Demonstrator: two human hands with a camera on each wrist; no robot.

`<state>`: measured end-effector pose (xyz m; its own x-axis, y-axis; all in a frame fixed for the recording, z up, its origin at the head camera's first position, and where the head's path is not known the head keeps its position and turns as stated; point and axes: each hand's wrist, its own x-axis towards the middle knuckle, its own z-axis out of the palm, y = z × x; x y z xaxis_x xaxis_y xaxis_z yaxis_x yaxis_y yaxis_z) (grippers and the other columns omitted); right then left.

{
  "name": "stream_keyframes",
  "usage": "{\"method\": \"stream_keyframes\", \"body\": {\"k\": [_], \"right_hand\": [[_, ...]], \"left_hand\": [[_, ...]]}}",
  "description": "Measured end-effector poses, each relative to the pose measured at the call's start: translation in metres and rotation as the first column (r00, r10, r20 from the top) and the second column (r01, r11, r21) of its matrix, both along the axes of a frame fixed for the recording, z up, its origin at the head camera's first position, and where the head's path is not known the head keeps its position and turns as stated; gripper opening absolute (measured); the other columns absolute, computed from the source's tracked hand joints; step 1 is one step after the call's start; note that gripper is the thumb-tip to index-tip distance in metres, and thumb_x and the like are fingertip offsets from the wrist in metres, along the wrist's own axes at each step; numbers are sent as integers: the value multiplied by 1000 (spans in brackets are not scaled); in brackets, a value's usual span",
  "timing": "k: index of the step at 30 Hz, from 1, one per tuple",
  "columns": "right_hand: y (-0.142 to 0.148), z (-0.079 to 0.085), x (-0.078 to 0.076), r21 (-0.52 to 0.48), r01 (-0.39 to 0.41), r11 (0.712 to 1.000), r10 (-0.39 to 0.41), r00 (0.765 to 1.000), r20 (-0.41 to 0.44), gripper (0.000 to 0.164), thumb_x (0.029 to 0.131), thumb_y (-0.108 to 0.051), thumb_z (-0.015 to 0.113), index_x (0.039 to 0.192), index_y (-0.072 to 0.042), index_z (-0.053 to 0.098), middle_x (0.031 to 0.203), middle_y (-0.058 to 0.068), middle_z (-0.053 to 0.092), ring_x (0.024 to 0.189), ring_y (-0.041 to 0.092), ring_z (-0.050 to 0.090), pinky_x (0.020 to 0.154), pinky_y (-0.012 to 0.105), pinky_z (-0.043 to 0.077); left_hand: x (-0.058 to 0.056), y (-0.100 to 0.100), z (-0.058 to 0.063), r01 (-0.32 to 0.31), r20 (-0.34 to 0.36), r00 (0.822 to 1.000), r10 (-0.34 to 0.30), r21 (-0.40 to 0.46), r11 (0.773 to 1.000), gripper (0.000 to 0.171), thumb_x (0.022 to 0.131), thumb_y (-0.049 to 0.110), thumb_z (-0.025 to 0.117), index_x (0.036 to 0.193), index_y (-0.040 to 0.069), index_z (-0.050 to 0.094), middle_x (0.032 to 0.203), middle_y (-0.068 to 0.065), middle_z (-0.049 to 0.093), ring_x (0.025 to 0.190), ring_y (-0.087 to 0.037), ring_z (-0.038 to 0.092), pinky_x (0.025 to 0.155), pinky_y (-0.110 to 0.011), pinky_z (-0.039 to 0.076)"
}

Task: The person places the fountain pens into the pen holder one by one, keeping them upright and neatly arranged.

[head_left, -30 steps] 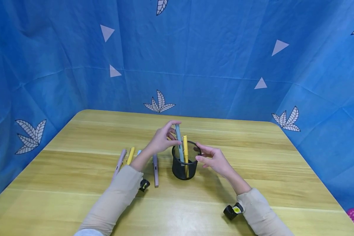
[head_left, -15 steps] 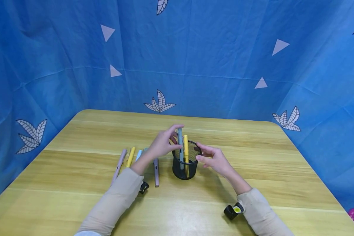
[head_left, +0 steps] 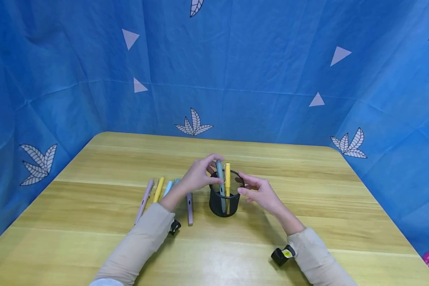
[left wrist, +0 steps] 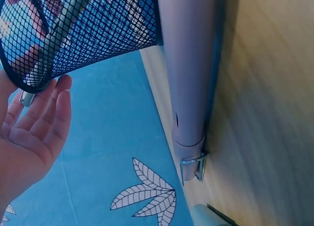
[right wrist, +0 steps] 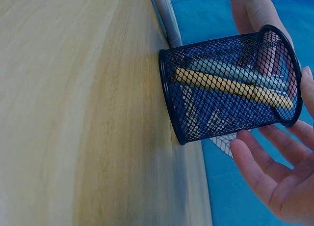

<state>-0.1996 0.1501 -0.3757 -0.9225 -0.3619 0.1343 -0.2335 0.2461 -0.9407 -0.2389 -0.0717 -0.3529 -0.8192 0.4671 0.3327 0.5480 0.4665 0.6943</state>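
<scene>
A black mesh pen holder (head_left: 216, 207) stands upright on the table. My left hand (head_left: 196, 175) pinches a grey-blue pen (head_left: 220, 176) near its top, the index finger over the end and the thumb lower down. Most of that pen is inside the holder, leaning beside a yellow pen (head_left: 227, 174). In the left wrist view the end of the grey-blue pen (left wrist: 27, 98) pokes past the rim next to my fingers. My right hand (head_left: 259, 194) holds the holder's right side at the rim, thumb on the near side. The right wrist view shows both pens through the mesh.
Left of the holder lie a lilac pen (head_left: 190, 209), a second yellow pen (head_left: 159, 190), a light blue pen (head_left: 168, 187), another grey-blue pen (head_left: 176, 181) and another lilac pen (head_left: 144, 200). My left forearm covers parts of some. A blue curtain (head_left: 264, 71) hangs behind the table.
My left hand has lowered the grey-blue pen deeper into the holder and moved slightly right. The yellow pen inside has shifted a little right. My right hand has stayed at the rim.
</scene>
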Motion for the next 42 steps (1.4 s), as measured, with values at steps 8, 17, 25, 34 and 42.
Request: {"method": "stream_keyframes", "body": {"k": [8,17,25,34,42], "right_hand": [[0,2,1,24,-7,1000,7,1000,-3,55,84,-14,64,131,1,41,122,25,49,87,23,57,64,48,51],[0,7,1,92,-1,996,7,998,-58,56,82,-12,65,131,3,41,79,13,54,69,23,52,55,45,51],[-1,8,2,16,-80,997,80,997,-4,55,85,-6,60,133,6,35,65,23,54,44,16,49,43,38,48],[-3,6,3,-43,-76,996,79,995,63,57,87,-7,58,135,5,31,66,29,56,45,17,53,45,40,49],[-4,5,3,-82,-67,994,74,994,85,57,86,-4,58,135,6,30,71,29,58,49,20,57,51,39,52]], "left_hand": [[1,1,0,15,37,999,-15,-1,1000,54,71,10,76,119,10,52,103,-7,57,78,-17,58,62,-24,50],[1,0,0,28,49,998,-28,-6,1000,53,72,11,75,121,10,53,105,-8,57,77,-15,58,60,-23,50],[1,-2,0,35,41,999,-36,8,999,52,77,21,71,123,10,52,107,-9,57,77,-15,57,60,-24,49],[1,-5,1,29,50,998,-31,44,999,44,81,26,67,118,6,55,102,-9,58,78,-16,58,63,-24,50],[2,-11,3,14,75,997,-21,89,996,37,84,22,64,116,7,56,98,-8,62,77,-16,58,65,-26,49]]}}
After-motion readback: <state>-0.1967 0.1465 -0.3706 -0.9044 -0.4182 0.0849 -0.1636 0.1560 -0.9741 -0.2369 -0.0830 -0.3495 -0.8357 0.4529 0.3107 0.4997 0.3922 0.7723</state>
